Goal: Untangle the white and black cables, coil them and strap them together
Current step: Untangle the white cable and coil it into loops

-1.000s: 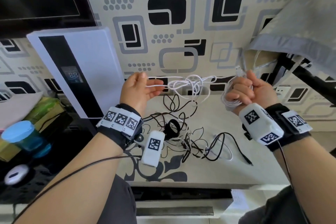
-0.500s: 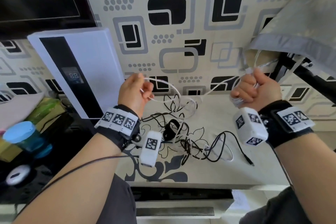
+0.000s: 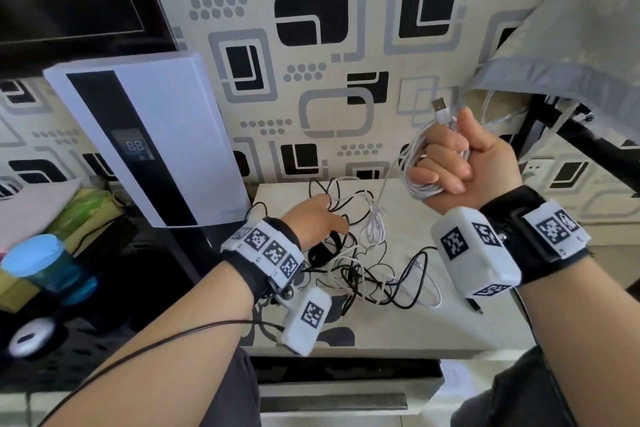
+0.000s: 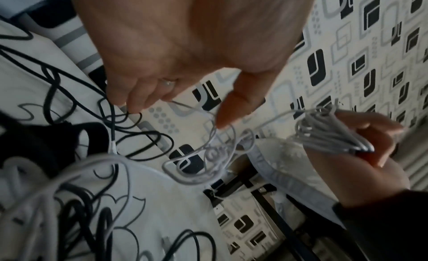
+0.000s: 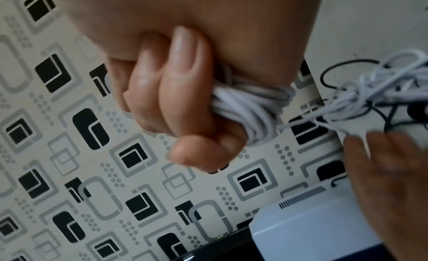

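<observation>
R hand (image 3: 460, 163) is fisted tight round the coiled white cable (image 3: 420, 184), USB plug (image 3: 441, 111) poking up at 12 o'clock. L hand (image 3: 317, 222) is low, fingers loosely spread, tips in the loose white strand; pinch or not, can't tell. Black cable (image 3: 401, 284) lies snarled on the table (image 3: 450, 329) at 6 o'clock, w/ white loops thru it. Risk: tugging the strand could cinch the knot or drag the black one along.

Geometric-patterned wallpaper (image 3: 311, 56), pale tabletop (image 3: 433, 329)
</observation>
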`<control>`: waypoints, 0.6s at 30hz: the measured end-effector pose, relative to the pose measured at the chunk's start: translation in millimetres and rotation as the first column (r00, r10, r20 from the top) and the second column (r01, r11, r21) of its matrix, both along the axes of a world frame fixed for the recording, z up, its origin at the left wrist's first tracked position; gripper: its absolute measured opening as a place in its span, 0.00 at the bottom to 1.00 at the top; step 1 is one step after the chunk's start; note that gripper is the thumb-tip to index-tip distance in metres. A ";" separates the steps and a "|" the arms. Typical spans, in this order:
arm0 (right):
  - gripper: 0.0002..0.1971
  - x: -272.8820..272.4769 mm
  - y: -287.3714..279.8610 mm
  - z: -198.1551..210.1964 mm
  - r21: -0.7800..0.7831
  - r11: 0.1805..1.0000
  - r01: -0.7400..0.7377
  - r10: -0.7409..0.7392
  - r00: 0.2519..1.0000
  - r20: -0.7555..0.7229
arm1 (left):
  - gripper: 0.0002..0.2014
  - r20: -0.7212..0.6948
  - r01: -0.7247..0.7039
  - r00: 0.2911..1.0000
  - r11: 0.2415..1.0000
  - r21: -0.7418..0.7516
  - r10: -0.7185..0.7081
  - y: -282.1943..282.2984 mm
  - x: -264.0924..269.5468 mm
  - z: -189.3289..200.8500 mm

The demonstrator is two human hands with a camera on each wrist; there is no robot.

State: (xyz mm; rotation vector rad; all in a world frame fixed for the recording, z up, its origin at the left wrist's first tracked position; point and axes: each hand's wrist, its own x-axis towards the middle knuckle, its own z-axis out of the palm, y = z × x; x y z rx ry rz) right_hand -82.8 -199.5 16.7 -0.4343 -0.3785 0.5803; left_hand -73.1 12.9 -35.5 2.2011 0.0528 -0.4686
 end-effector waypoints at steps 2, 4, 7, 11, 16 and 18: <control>0.22 -1.1 4.4 0.4 0.072 0.997 -0.043 0.043 0.999 -0.004 | 0.44 -0.006 0.149 0.989 0.988 -0.036 -0.149 -8.1 -5.7 -3.4; 0.21 -1.9 9.0 0.3 0.117 0.992 -0.055 0.055 0.998 -0.004 | 0.47 0.062 0.239 0.970 0.970 -0.048 -0.236 -16.1 -8.5 -8.7; 0.20 -2.9 13.6 1.0 0.137 0.989 -0.048 0.050 0.999 -0.007 | 0.38 0.224 0.209 0.957 0.974 -0.085 -0.186 -26.4 -7.7 -18.2; 0.21 1.1 6.4 -0.6 0.139 0.990 -0.023 0.029 0.999 -0.044 | 0.04 0.358 0.133 0.933 0.966 -0.223 -0.046 -30.9 -4.8 -14.0; 0.23 12.1 -13.5 -6.1 0.217 0.972 0.092 -0.057 0.985 -0.164 | 0.06 0.404 -0.036 0.892 0.924 -0.381 0.201 -19.2 -2.9 0.6; 0.24 16.9 -21.8 -10.9 0.270 0.948 0.168 -0.100 0.963 -0.249 | 0.08 0.410 -0.033 0.880 0.892 -0.450 0.239 -12.3 -3.5 6.5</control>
